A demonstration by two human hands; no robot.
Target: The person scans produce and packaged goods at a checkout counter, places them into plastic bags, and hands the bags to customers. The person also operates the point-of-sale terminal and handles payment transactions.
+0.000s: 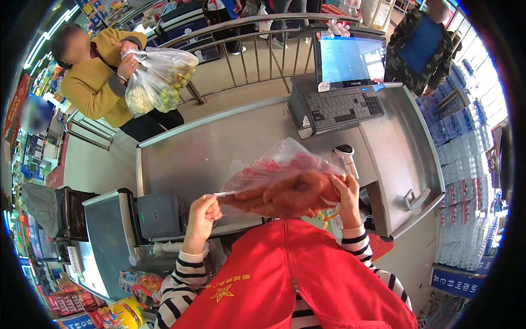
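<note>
A clear plastic bag with red print is held up close in front of my red vest, over the near edge of the metal checkout counter. Brown ring-shaped food, perhaps fried dough or bread, shows through it. My left hand pinches the drawn-out corner of the bag at its left end. At the bag's right end, my right hand grips the plastic beside the food. Just beyond my right hand a handheld barcode scanner stands on the counter.
A monitor and black keyboard stand at the counter's back right. A grey device sits at left. Across the counter, a person in a yellow coat holds produce bags. Another person in camouflage stands beyond the right end, near stacked bottles.
</note>
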